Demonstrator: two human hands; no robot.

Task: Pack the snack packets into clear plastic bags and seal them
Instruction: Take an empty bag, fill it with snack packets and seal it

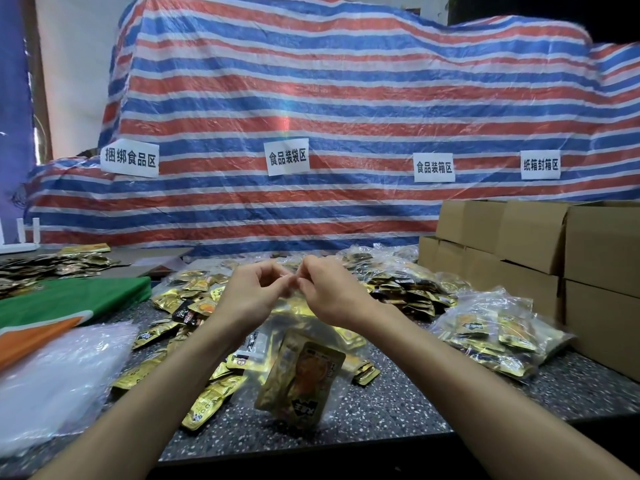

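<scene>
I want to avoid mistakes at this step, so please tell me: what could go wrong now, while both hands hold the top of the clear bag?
1. The left hand and right hand pinch only the top edge of the clear bag; the gold packet hanging inside might pull it loose.
2. The bag hangs near the counter edge, so a dropped bag could fall off.
3. Loose packets lie right beneath and could be knocked about.

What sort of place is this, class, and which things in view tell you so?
Probably a small food-packing workshop: paper zone signs on a striped tarp, stacked cardboard boxes, and heaps of gold snack packets on the speckled table.
</scene>
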